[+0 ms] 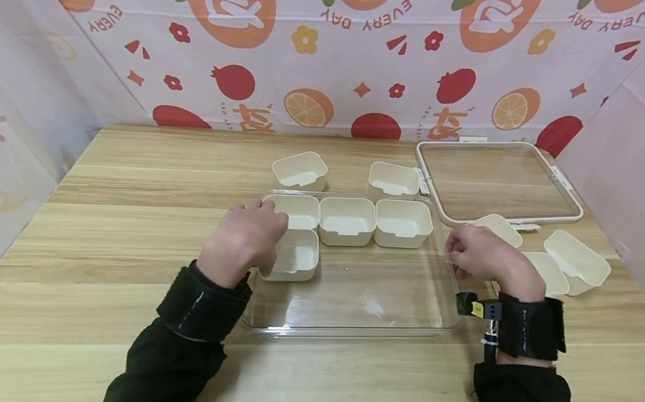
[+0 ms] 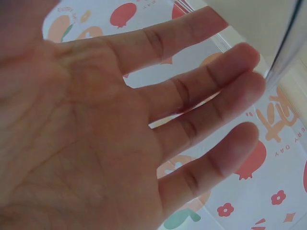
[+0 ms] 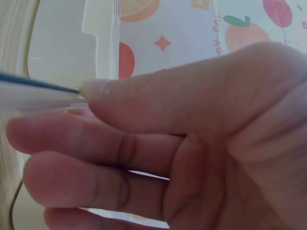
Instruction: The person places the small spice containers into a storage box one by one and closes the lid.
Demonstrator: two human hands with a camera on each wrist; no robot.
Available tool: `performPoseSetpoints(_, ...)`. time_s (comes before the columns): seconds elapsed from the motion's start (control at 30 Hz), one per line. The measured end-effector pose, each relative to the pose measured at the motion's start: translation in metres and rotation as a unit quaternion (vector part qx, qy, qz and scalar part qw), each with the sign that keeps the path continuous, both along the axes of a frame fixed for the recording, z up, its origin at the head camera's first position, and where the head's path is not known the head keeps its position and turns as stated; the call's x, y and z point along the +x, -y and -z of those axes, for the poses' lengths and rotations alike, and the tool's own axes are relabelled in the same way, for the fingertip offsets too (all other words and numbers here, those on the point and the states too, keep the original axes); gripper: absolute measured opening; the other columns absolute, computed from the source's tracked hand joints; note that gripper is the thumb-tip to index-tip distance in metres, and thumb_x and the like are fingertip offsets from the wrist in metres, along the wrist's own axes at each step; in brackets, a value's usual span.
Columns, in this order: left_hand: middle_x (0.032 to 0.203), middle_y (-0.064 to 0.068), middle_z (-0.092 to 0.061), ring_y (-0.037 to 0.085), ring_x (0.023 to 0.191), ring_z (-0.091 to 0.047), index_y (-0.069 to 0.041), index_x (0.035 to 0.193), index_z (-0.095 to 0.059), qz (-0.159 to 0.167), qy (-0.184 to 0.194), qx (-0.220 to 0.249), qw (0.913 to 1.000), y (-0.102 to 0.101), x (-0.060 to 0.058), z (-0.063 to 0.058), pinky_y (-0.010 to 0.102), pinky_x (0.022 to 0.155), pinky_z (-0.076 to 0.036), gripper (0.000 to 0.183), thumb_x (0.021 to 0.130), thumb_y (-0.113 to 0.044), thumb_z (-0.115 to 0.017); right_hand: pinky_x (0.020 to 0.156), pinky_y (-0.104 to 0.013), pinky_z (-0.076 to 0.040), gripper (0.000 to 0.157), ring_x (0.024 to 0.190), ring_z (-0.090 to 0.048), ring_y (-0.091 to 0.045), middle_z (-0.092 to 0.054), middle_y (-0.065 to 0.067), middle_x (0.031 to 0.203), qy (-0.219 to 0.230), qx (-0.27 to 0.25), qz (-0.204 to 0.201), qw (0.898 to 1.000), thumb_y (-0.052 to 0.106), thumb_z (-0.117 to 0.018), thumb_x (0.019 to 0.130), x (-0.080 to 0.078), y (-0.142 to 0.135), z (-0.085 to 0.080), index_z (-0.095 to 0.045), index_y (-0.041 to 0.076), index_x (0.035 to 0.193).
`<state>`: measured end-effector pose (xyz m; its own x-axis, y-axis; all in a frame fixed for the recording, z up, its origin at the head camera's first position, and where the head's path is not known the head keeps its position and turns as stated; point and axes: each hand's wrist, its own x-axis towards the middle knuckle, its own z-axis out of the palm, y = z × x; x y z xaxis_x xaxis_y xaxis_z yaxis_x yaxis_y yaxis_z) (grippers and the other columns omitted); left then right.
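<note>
A clear plastic box [image 1: 371, 291] lies on the table with several cream cups in it: a row of three along the far side, including the middle cup [image 1: 347, 221], and one nearer cup [image 1: 295, 258] at the left. My left hand [image 1: 248, 235] is at the box's left side, its fingers fairly straight and the fingertips [image 2: 249, 86] against the clear wall. The left thumb's tip is out of the left wrist view. At the right side, my right hand [image 1: 480, 254] pinches the box's wall between thumb [image 3: 139, 100] and index finger.
A clear lid with a white frame [image 1: 499, 181] lies at the back right. Loose cream cups stand behind the box, one at left [image 1: 300, 170] and one at right [image 1: 394, 179]. Several more, including a tilted cup [image 1: 576, 260], are beyond my right hand. A printed cloth [image 1: 361, 44] hangs behind the table.
</note>
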<state>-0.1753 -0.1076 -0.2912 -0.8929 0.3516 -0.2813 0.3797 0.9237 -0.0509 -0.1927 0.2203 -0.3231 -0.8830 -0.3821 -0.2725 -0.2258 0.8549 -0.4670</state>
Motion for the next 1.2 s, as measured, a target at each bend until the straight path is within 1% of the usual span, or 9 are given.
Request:
performPoseSetpoints(0.13, 0.103, 0.018, -0.051, 0.035, 0.1, -0.042, -0.003, 0.104, -0.056, -0.002, -0.005, -0.005, 1.0, 0.0005, 0.0016, 0.0005, 0.051, 0.085, -0.04, 0.056, 0.054, -0.015, -0.079, 0.053, -0.032, -0.042, 0.006, 0.057, -0.053, -0.016, -0.058, -0.006, 0.067, 0.001, 0.0, 0.001, 1.0, 0.004, -0.052, 0.087, 0.0003, 0.0002, 0.0004, -0.053, -0.002, 0.087)
performPoseSetpoints(0.33, 0.103, 0.017, -0.052, 0.034, 0.1, -0.043, -0.004, 0.106, -0.056, 0.0, -0.009, -0.017, 0.9998, 0.0013, 0.0025, 0.0006, 0.051, 0.083, -0.041, 0.059, 0.055, -0.019, -0.081, 0.053, -0.032, -0.042, 0.006, 0.057, -0.053, -0.017, -0.057, -0.006, 0.067, -0.001, -0.002, 0.001, 1.0, 0.004, -0.052, 0.086, 0.0002, 0.0, 0.0013, -0.053, -0.002, 0.088)
performPoseSetpoints(0.57, 0.096, 0.013, -0.052, 0.031, 0.095, -0.043, -0.006, 0.103, -0.058, 0.0, -0.009, -0.032, 0.9995, 0.0, 0.0021, 0.0013, 0.049, 0.08, -0.041, 0.054, 0.055, -0.02, -0.08, 0.053, -0.032, -0.042, 0.006, 0.058, -0.054, -0.017, -0.057, -0.007, 0.068, -0.003, -0.004, -0.001, 1.0, 0.003, -0.052, 0.086, 0.0001, -0.0002, 0.0017, -0.054, -0.002, 0.087)
performPoseSetpoints(0.8, 0.089, 0.01, -0.05, 0.03, 0.09, -0.043, -0.009, 0.092, -0.062, -0.003, -0.004, -0.04, 0.9992, -0.002, 0.002, 0.0006, 0.047, 0.076, -0.041, 0.042, 0.054, -0.019, -0.079, 0.054, -0.032, -0.042, 0.006, 0.058, -0.054, -0.017, -0.058, -0.007, 0.068, 0.0, -0.004, 0.001, 1.0, 0.003, -0.052, 0.087, 0.0002, -0.0006, 0.0013, -0.053, -0.003, 0.088)
performPoseSetpoints(0.97, 0.09, 0.01, -0.051, 0.03, 0.09, -0.042, -0.009, 0.092, -0.062, -0.003, -0.003, -0.044, 0.999, -0.0024, 0.0017, 0.0008, 0.048, 0.077, -0.04, 0.041, 0.055, -0.018, -0.078, 0.054, -0.032, -0.042, 0.006, 0.057, -0.053, -0.017, -0.057, -0.005, 0.067, 0.005, -0.003, 0.0, 1.0, 0.003, -0.051, 0.087, 0.0001, -0.0005, 0.0017, -0.053, -0.002, 0.086)
performPoseSetpoints(1.2, 0.091, 0.01, -0.052, 0.03, 0.091, -0.042, -0.009, 0.094, -0.062, -0.001, -0.006, -0.039, 0.9992, -0.0015, 0.0009, 0.0009, 0.048, 0.077, -0.04, 0.043, 0.055, -0.018, -0.077, 0.054, -0.032, -0.041, 0.005, 0.057, -0.053, -0.017, -0.057, -0.005, 0.065, -0.004, -0.004, -0.004, 1.0, 0.004, -0.052, 0.087, -0.0005, -0.0007, 0.0015, -0.053, -0.001, 0.085)
